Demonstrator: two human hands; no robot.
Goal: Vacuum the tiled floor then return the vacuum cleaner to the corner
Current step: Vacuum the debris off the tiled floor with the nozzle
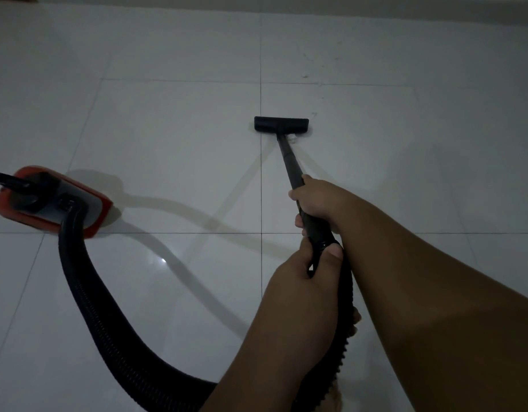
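The red and grey vacuum cleaner body [87, 203] sits on the white tiled floor [167, 129] at the left. Its black ribbed hose [90, 298] curves down and round to my hands. My right hand [319, 200] grips the black wand [289, 156] farther along, and my left hand [304, 281] grips the hose end just behind it. The black floor nozzle [282, 125] lies flat on the tiles ahead, across a grout line. A small clump of dust [294, 140] lies just behind the nozzle.
Pale specks of debris [305, 75] lie on the tile beyond the nozzle to the right. A wall base [375, 10] runs along the far edge of the floor. My bare foot [334, 396] shows at the bottom under my arms.
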